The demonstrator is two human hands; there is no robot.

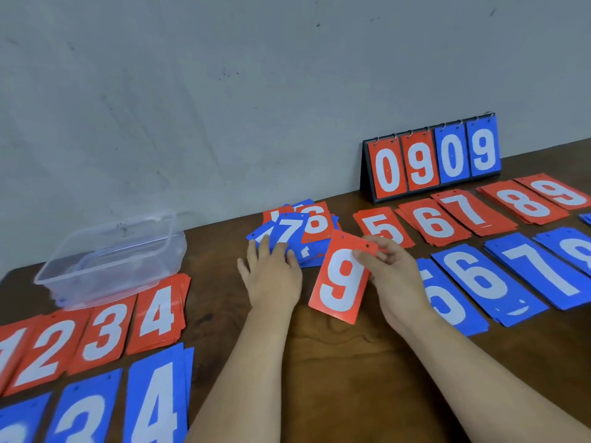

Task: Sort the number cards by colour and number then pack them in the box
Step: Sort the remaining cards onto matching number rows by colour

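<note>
Far left, close to the table's [319, 362] back edge, sits the clear plastic box [134, 273]. Lid's off and it looks empty, you just see the wood through it. In front of it, down by the near left corner, are sorted cards: red 1 stack [9, 356], red 2 stack [48, 353], red 3 stack [104, 330] and red 4 stack [158, 311] in a row, slightly overlapping. Below them come the blue 3 stack [83, 414] and blue 4 stack [156, 401]. The leftmost blue stack [19, 423] is cut off, so I can't read it.

Mid-table, near the back edge, is the unsorted pile [319, 249], red and blue mixed, with a blue 7 card [287, 233] and a red 6 card [315, 222] on top. The left hand [271, 276] lies flat, straight fingers resting on the pile's near side, gripping nothing. Just right of it, the right hand [390, 270] pinches the top right corner of a red 9 card [340, 279] between thumb and fingers. The card's tilted; can't tell if its lower end touches the table.

On the right, the red 5 stack [383, 227], red 6 stack [433, 220], red 7 stack [470, 209], red 8 stack [524, 203] and red 9 stack [558, 191] fan toward the back right corner. In front of them lie the blue 5 stack [447, 302], blue 6 stack [483, 276] and blue 7 stack [543, 266], plus the rightmost blue stack [572, 247], clipped by the frame. Behind the red ones, at the back edge, stands a flip scoreboard [435, 158] reading 0 9 0 9, two red cards and two blue.
</note>
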